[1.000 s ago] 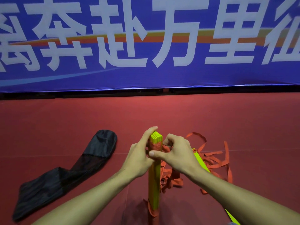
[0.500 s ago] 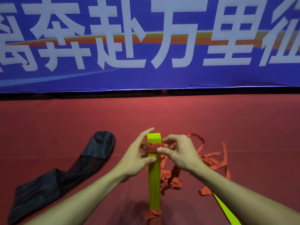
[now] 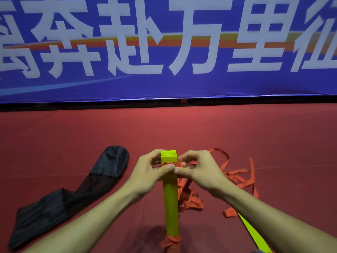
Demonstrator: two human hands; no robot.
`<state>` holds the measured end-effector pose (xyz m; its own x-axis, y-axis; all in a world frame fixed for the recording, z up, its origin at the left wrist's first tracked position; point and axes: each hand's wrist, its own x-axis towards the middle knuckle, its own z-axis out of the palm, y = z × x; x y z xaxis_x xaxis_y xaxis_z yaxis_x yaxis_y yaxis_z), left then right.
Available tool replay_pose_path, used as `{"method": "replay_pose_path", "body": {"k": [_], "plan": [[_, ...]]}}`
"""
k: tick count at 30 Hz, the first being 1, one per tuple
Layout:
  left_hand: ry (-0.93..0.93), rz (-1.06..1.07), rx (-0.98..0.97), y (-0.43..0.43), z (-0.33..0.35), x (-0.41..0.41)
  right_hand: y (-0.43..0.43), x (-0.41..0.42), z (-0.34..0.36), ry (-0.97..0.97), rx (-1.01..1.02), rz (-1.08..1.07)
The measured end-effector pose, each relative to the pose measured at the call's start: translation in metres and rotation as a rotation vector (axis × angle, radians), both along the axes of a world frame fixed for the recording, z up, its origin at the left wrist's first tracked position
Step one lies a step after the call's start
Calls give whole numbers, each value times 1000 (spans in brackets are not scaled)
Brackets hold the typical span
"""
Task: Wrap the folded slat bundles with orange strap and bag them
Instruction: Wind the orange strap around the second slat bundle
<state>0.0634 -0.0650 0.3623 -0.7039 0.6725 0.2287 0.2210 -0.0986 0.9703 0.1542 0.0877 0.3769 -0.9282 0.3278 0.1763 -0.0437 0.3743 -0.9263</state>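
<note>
A bundle of folded yellow-green slats (image 3: 170,199) stands upright on the red floor in front of me. Orange strap is wound round its foot and round it just below the top end. My left hand (image 3: 149,172) and my right hand (image 3: 198,170) meet at that upper wrap, fingers curled round the bundle, thumbs pressing the orange strap (image 3: 179,164) against the slats. The loose rest of the strap lies in a tangled heap (image 3: 235,178) on the floor behind my right hand. A long black bag (image 3: 73,192) lies flat to the left.
A single yellow-green slat (image 3: 252,232) lies on the floor under my right forearm at the lower right. A blue banner (image 3: 167,48) with large white characters closes off the far side. Red floor (image 3: 164,128) stretches between me and it.
Both hands have closed in on the top of the bundle and their thumbs now meet on the upper strap wrap. The bundle has turned slightly and stands straighter.
</note>
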Motion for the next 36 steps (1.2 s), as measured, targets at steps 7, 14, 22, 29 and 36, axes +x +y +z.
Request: {"method": "replay_pose_path", "body": {"k": [7,14,22,29,36], "plan": [[29,40,20,-6,1,0,-1,5,4,-106,-426,97],[39,43,-15,-10,1,-1,-1,7,2,-239,-342,89],[-13,43,25,-13,2,-2,4,10,5,-212,-362,164],[-6,37,3,-12,1,-2,9,11,6,-188,-173,149],[-19,53,4,-13,2,-4,12,9,2,-140,-222,196]]}}
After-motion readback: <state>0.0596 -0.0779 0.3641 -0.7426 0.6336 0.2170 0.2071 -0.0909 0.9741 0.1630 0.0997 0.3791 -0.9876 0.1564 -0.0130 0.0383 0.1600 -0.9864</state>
